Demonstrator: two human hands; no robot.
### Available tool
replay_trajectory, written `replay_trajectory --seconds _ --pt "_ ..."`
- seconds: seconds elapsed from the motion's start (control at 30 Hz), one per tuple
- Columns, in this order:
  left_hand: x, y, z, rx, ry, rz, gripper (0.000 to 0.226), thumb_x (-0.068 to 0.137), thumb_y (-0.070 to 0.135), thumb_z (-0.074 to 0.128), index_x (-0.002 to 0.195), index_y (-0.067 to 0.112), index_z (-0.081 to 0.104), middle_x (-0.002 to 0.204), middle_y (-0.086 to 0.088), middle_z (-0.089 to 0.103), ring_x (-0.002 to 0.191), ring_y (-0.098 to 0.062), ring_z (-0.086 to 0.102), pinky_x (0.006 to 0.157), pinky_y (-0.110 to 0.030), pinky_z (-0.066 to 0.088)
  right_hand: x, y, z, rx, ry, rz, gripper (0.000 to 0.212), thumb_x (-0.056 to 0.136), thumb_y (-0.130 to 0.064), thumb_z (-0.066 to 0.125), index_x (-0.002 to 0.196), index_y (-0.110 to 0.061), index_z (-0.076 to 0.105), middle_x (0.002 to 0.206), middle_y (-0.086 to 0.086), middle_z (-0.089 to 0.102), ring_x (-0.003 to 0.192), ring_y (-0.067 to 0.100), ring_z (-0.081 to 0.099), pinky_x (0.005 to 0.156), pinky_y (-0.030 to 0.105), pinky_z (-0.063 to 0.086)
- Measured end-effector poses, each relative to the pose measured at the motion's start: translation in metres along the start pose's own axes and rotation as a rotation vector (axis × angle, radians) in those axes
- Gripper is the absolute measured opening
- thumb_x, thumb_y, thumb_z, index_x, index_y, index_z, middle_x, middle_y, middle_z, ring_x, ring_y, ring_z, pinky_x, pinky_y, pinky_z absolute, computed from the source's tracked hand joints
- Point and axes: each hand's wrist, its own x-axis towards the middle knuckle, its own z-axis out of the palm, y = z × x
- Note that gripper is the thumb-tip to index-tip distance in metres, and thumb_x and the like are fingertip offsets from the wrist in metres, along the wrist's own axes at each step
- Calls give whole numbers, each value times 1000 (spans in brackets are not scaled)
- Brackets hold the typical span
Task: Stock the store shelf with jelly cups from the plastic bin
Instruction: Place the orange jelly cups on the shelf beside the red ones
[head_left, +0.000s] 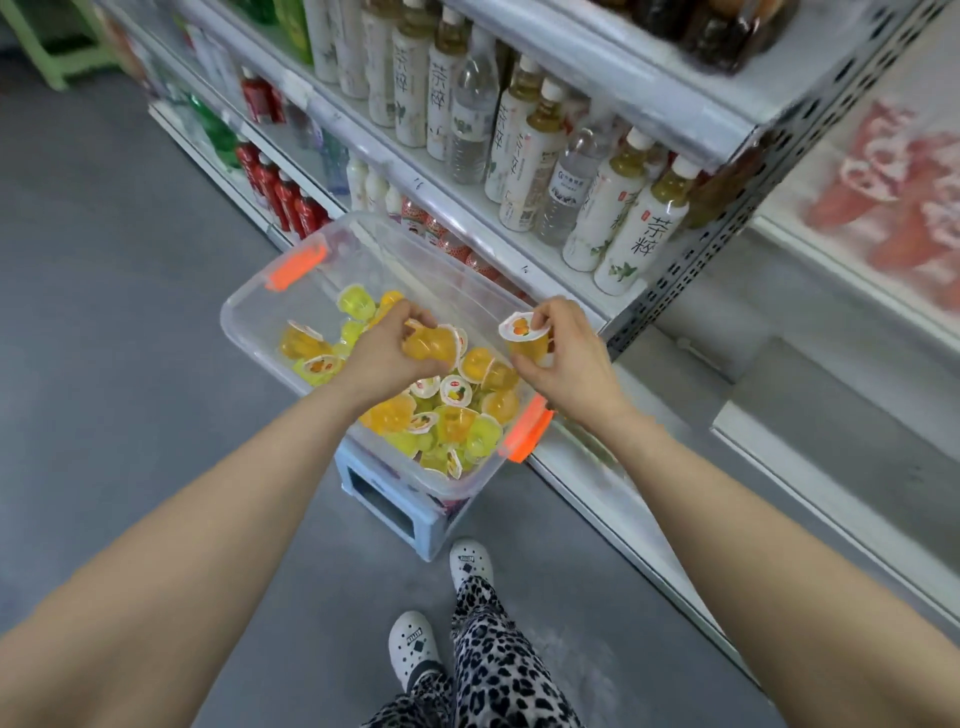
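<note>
A clear plastic bin (249, 322) with orange latches stands on a small stool beside the shelf. Inside it lie several yellow and orange jelly cups (457, 421) with white foil lids. My left hand (387, 353) is over the middle of the bin, fingers closed around an orange jelly cup (434, 343). Above the bin's right end, my right hand (563, 353) grips another orange jelly cup (524, 338), its lid facing up and left. The white store shelf (498, 228) runs just behind the bin.
Tea and water bottles (618, 208) fill the shelf rows; red bottles (291, 197) stand lower left. A pale blue stool (384, 509) carries the bin. My feet in white clogs (415, 644) stand on grey floor. A perforated shelf post (691, 265) is at right.
</note>
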Motion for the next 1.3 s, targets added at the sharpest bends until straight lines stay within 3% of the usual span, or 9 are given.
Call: replay_trajectory --seconds 0.07,0.17,0.33,0.43,0.57,0.63,0.73,0.97,1.3 --pt "-7 18 2 6 -20 47 50 77 26 79 118 31 50 99 9 54 82 -16 54 71 -29 44 -10 -4 -20 -4 45 1 36 78 -20 72 96 -22 41 100 -4 46 83 14 48 72 30 38" --pt "-16 48 9 38 -105 174 54 85 30 71 131 44 49 121 9 54 103 -13 54 89 -31 47 -26 -6 -53 -32 122 39 35 79 -23 72 99 -18 44 101 -3 46 82 21 51 72 35 42" --pt "-26 102 32 15 -171 277 32 81 29 75 105 38 56 89 14 58 63 2 51 62 -22 43 -56 5 -108 -60 261 70 36 79 -32 71 98 -26 42 100 -3 49 85 16 50 71 31 39" --pt "-27 135 52 17 -194 365 37 70 33 78 97 26 53 88 1 62 72 -8 57 67 -25 45 -75 15 -142 -46 350 99 33 80 -34 71 99 -25 45 100 -3 52 84 17 53 70 33 44" --pt "-25 181 88 47 -205 423 39 75 24 79 101 19 51 94 4 62 68 -10 61 56 -23 50 -101 34 -185 -53 444 123 31 80 -33 70 98 -26 46 98 -5 52 84 12 48 69 30 40" --pt "-24 205 110 78 -242 470 48 72 31 79 111 24 52 102 8 61 80 -12 65 66 -27 52 -115 46 -209 -38 513 142 31 79 -31 72 97 -26 48 97 -5 53 85 13 49 69 28 41" --pt "-23 242 149 116 -308 558 58 73 34 80 124 25 53 108 14 60 93 0 60 78 -18 47 -136 68 -250 -65 642 167 32 76 -32 75 97 -25 51 96 -6 57 81 12 53 68 26 42" --pt "-33 332 246 196 -358 735 48 75 37 79 117 21 63 108 9 66 95 -8 62 85 -27 51 -188 133 -358 -123 824 283 38 74 -37 77 99 -23 52 97 -12 59 77 14 57 69 28 46" --pt "-35 401 350 296 -312 883 44 74 42 75 112 24 64 106 9 67 94 -10 60 82 -33 51 -208 234 -434 -192 710 546 37 75 -34 73 102 -24 49 97 -10 62 85 21 61 81 40 50"
